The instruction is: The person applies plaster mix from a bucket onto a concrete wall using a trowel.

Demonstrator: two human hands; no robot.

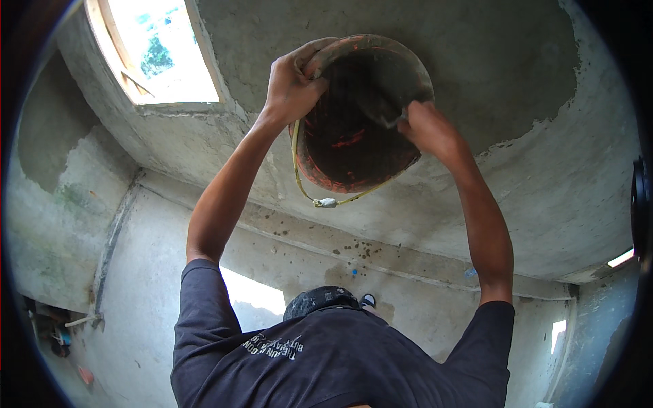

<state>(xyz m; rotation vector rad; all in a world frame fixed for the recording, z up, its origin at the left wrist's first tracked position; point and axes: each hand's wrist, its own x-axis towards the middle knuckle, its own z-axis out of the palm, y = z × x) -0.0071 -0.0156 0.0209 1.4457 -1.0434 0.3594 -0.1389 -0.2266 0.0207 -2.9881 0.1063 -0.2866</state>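
Note:
In front of me a round bucket (348, 140) is tipped so that its dark inside faces me. Grey mortar coats its rim, and orange-red plastic shows in patches. My left hand (296, 80) grips the rim at the upper left, thumb over the edge. A yellowish cord handle (296, 160) hangs below, with a pale knot or wrapping. My right hand (430, 129) is closed at the bucket's right side, its fingers reaching inside the rim. A blurred grey edge shows beside those fingers; what they hold is hard to make out.
Behind the bucket, a wall carries a darker, damp-looking plaster patch (507, 75). A window opening (166, 51) with a wooden frame is at upper left. Dark splashes and a small blue object (354, 271) lie on the floor. A sandalled foot (368, 299) shows below.

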